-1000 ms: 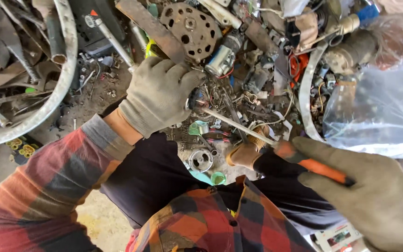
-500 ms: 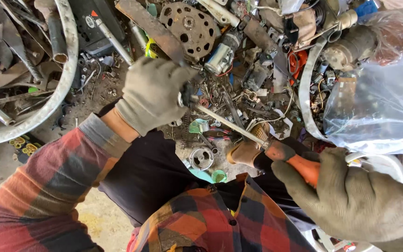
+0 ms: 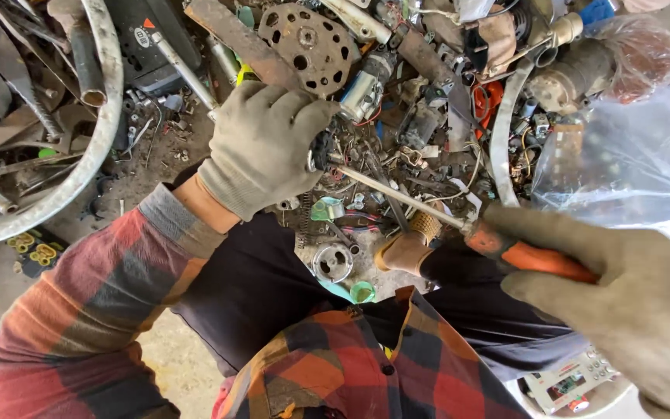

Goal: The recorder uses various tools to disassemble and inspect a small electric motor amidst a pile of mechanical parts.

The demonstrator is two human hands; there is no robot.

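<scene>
Clutching a small dark part (image 3: pixel 321 150) at ten o'clock from the lap, the left hand (image 3: pixel 261 143) has its grip wrapped tight round it. The right hand (image 3: pixel 630 299), at four o'clock, grips an orange-handled screwdriver (image 3: pixel 459 221) whose tip meets the part. Pushing off-line could make the tip slip into the glove.

Dirt floor (image 3: pixel 172 341), scrap-strewn. Upper left of frame: curved metal rim (image 3: pixel 101 116), rusty pipe (image 3: pixel 83 58). Top centre: perforated rusty disc (image 3: pixel 308 43), small motor (image 3: pixel 362 89). Centre: loose screws and wires (image 3: pixel 397 167). Right edge: clear plastic bag (image 3: pixel 630 163). Lower centre: round metal bearing part (image 3: pixel 333 262).
</scene>
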